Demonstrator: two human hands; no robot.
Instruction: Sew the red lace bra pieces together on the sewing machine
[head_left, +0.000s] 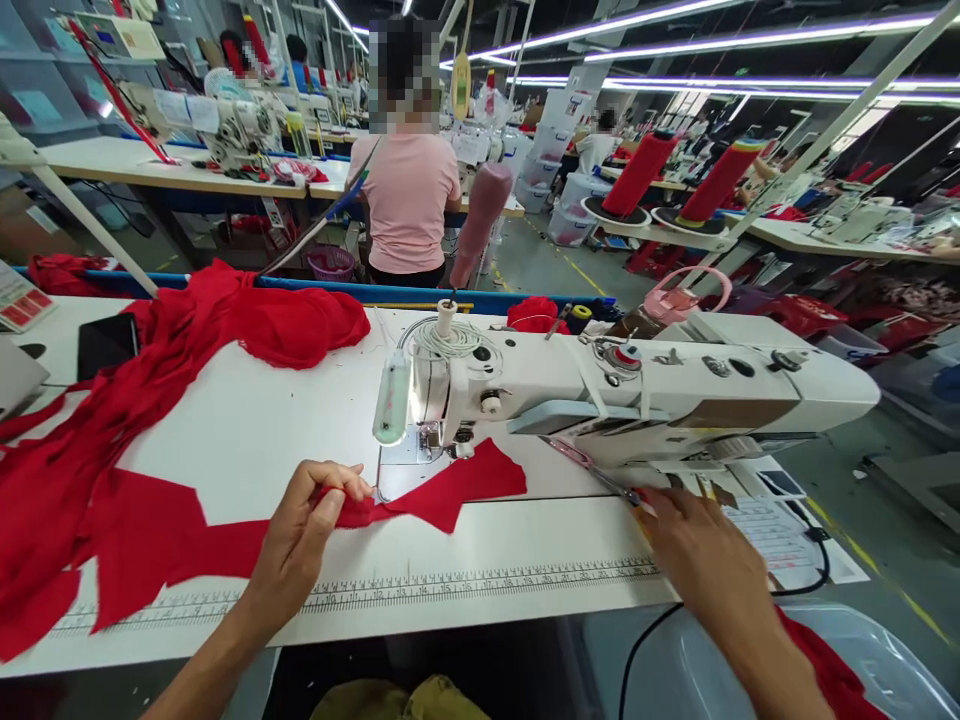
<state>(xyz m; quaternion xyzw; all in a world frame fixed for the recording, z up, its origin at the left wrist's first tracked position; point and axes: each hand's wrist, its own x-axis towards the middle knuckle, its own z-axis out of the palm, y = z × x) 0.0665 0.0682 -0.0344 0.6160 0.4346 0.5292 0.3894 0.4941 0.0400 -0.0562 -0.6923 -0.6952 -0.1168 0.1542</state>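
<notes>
My left hand (304,525) is closed, thumb and fingers pinching a narrow part of the red fabric (487,480) just in front of the sewing machine's needle area. From that hand the fabric spreads right in a wider, pointed piece and left towards a larger red pile. My right hand (697,550) is at the table's right side, its fingertips closed round the near end of a pair of scissors (589,462). The scissors lie slanted below the machine's arm. A white sewing machine (675,380) stands over the table, its needle hidden behind the head.
A heap of red fabric (195,340) covers the table's left side beside a black phone (109,345). A printed ruler (450,582) runs along the front edge. Red thread cones (641,175) stand behind the machine. A plastic bin (892,660) sits lower right. A person in pink (409,200) sits ahead.
</notes>
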